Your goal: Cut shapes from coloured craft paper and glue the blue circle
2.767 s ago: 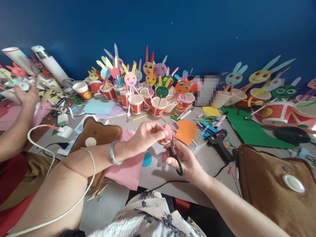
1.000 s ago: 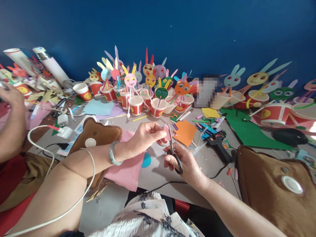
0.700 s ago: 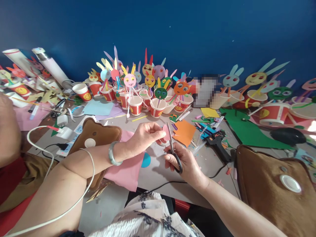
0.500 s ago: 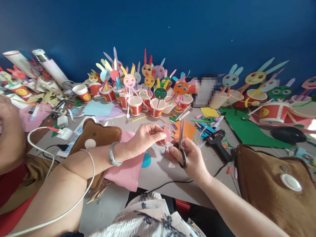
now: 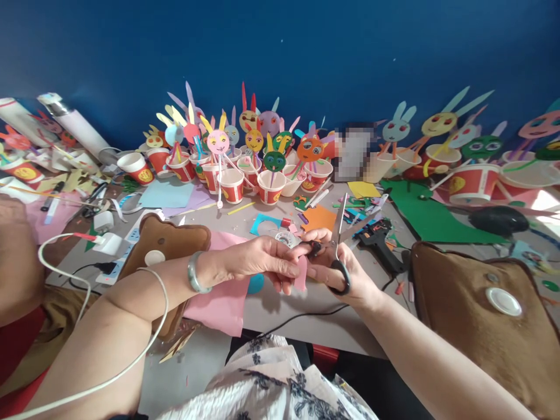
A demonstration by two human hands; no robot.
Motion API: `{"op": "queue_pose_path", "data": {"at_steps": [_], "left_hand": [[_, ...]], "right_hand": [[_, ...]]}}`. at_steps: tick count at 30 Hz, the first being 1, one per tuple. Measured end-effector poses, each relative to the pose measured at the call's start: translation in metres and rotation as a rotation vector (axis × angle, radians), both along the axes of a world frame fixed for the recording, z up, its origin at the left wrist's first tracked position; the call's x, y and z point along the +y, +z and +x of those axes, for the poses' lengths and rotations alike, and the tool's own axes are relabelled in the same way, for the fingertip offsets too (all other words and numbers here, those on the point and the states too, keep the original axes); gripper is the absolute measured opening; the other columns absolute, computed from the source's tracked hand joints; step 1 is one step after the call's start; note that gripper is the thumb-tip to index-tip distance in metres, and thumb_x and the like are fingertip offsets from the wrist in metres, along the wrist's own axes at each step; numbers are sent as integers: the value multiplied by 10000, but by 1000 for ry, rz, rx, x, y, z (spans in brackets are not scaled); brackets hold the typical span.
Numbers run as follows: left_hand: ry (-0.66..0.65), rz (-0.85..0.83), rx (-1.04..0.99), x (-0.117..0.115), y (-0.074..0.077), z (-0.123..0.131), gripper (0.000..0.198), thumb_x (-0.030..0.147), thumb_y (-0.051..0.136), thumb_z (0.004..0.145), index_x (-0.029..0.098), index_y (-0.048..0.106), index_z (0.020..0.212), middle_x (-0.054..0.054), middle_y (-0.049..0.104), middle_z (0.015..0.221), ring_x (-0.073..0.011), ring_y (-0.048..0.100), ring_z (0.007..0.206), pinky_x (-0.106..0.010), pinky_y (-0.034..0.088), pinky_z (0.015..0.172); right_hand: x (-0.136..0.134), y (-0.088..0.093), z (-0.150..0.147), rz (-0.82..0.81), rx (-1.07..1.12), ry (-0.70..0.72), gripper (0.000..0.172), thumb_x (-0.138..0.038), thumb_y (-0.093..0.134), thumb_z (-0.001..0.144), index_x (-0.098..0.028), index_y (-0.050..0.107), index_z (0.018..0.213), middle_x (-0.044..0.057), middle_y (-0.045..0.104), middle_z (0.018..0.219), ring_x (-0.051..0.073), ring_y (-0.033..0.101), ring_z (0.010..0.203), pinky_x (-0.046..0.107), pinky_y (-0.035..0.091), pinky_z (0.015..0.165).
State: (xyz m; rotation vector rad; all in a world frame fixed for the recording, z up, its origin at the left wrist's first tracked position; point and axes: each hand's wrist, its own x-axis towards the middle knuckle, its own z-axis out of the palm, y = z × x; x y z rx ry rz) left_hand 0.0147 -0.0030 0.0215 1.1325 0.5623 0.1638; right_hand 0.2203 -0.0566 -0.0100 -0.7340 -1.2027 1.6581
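Note:
My left hand (image 5: 266,262) pinches a small pink paper piece (image 5: 300,274) over the middle of the table. Close beside it on the right, my right hand (image 5: 339,271) has its fingers in the black handles of the scissors (image 5: 339,224). Their metal blades point up and away, spread apart. Fingers of my right hand reach to the pink piece. A blue paper circle (image 5: 255,284) lies partly under my left hand, beside a pink sheet (image 5: 219,303).
Red and white cups (image 5: 231,185) with paper faces line the wall. A glue gun (image 5: 381,248) and brown cushion (image 5: 464,309) are at right. A cushion (image 5: 175,236), power strip (image 5: 109,274) and another person's arm (image 5: 17,262) are at left. A black cable crosses the front.
The view has shifted slightly. My hands have come together and lower around the pink piece, which has turned. The scissors' blades are now spread, and a blue paper frame and tape roll have come into view.

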Motion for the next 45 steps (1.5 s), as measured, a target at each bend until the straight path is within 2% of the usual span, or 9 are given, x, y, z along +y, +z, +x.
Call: {"op": "queue_pose_path", "data": {"at_steps": [6,16,23,29,32,35,38,42,45], "left_hand": [[-125,-43,45,-1,4,-1,351,460,831,768,125,730,790,-40,708,720,-117,677,659,-233,546,668],[-126,-38,52,-2,5,3,286,398,855,737,141,731,754,-44,713,714,-134,673,632,-251,539,625],[172,292,135,10,-8,4,106,229,660,847,130,657,811,-30,694,743,-111,646,657,-222,512,624],[161,686,131,5,-14,-1,197,316,758,784,140,672,798,-37,709,781,-114,603,700,-208,459,616],[180,790,167,1,-16,-1,181,303,733,804,142,669,749,-26,691,723,-99,561,640,-207,417,579],[188,764,175,-1,-15,1,165,250,698,812,139,663,696,-16,667,661,-91,540,601,-210,399,561],[221,641,148,0,-14,4,148,234,708,800,135,683,693,-30,693,682,-100,576,632,-216,435,598],[339,444,57,2,-9,6,185,292,752,789,132,691,718,-46,713,734,-113,621,680,-234,493,662],[399,394,-11,2,-6,6,227,339,763,795,135,689,726,-39,703,739,-116,628,698,-233,503,658]], "right_hand": [[-1,-2,0,9,26,72,463,-272,864,762,-276,570,1121,-17,713,856,155,720,690,287,567,653],[-3,4,-3,-46,-97,35,466,-349,858,733,-268,542,1066,-32,668,760,173,683,599,318,564,566],[2,3,-2,-21,-183,-185,459,-320,867,712,-243,560,1044,-23,692,756,128,629,572,235,465,515],[3,0,-3,9,-221,-253,461,-264,860,693,-226,549,1031,-13,716,753,126,649,588,230,484,534],[2,-1,-4,33,-255,-277,453,-290,855,698,-223,557,1033,6,723,765,157,690,644,259,526,579],[2,-2,-5,33,-275,-291,473,-319,866,690,-221,563,1039,11,723,763,171,697,656,274,533,588],[1,-2,-7,-15,-242,-317,470,-351,866,702,-229,563,1039,-3,718,766,145,658,586,263,512,546],[1,-2,-6,-73,-182,-362,426,-378,849,728,-243,577,1027,-12,719,773,146,656,604,268,524,569],[1,-3,-6,-75,-176,-360,434,-378,860,711,-239,590,1021,-10,723,789,146,653,628,260,518,568]]}}
